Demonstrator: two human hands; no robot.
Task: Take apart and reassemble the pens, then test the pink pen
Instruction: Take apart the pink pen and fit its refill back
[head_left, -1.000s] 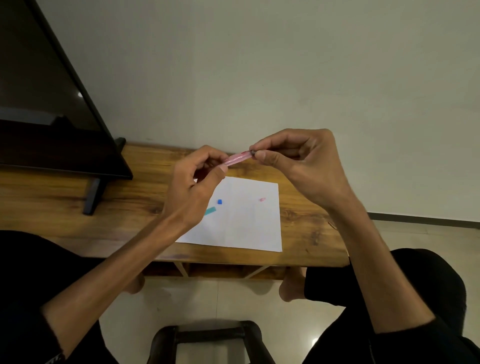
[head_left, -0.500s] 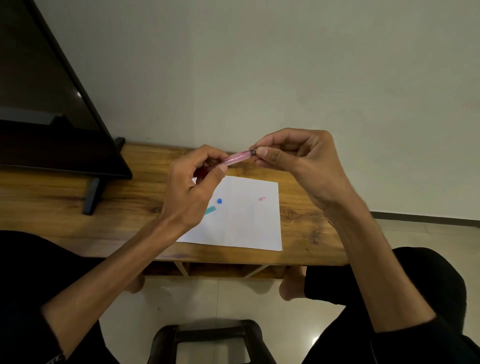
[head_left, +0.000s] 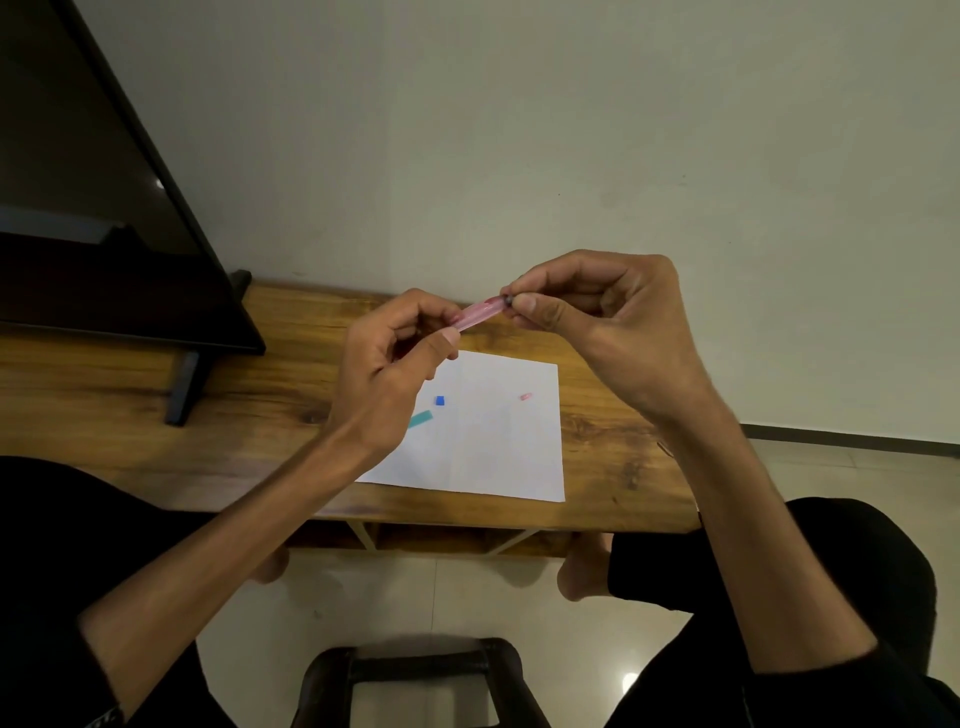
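I am pinching translucent pink plastic pen barrel (head_left: 480, 314) with left hand (head_left: 387, 382) and right hand (head_left: 608, 332), above the worktop (head_left: 613, 447).

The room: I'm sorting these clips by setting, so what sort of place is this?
Probably a living room at home. A flat-screen television stands on a low wooden table against a plain wall, and the person sits before it, feet on a tiled floor.

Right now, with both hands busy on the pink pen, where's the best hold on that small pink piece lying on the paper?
Pinch the small pink piece across its short sides, coming straight down from above. It lies flat and alone on the paper, right of the blue bit, so nothing blocks the fingers. It is too small to show its shape.
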